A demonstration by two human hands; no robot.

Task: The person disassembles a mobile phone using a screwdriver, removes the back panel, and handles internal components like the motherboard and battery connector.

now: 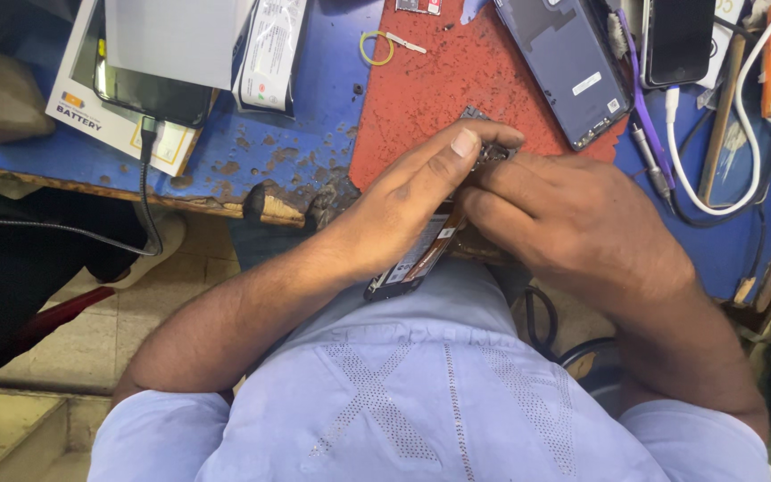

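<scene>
An opened phone (414, 261) with its back off lies slanted under both hands at the bench's front edge, its lower end sticking out over my lap. My left hand (412, 192) wraps over it, the thumb pressing near the top end. My right hand (564, 219) grips the same phone from the right, fingers curled at its upper part. The phone's middle is hidden by the hands. A dark grey back cover (564, 62) rests on the red mat (421, 89) beyond them.
A worn blue bench (314, 125) carries a white battery box (82, 107) with a black phone (149, 89) on a cable, a packet (271, 49), a yellow ring (375, 46), a purple tool (640, 98), a white cable (716, 187) and another phone (678, 40).
</scene>
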